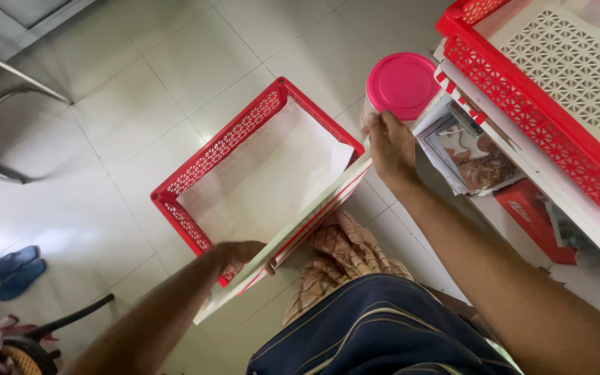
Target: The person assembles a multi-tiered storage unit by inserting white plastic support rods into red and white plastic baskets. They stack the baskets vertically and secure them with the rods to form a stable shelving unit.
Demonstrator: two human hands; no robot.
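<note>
Two bare hands held a long white board edged with red stripes [314,219] over the tiled floor [105,139], each at one end, which kept it level beside the red perforated plastic crate lined with white paper [244,173]. The left hand [239,253] had its grip closed around the near end. The right hand [390,147] clasped the far end, just beside a round pink-lidded plastic jar [403,85].

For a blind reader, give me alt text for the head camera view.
Seen from above, a person's left hand and right hand hold a long white board across a paper-lined red crate on a tiled floor; a pink-lidded jar stands nearby.
</note>
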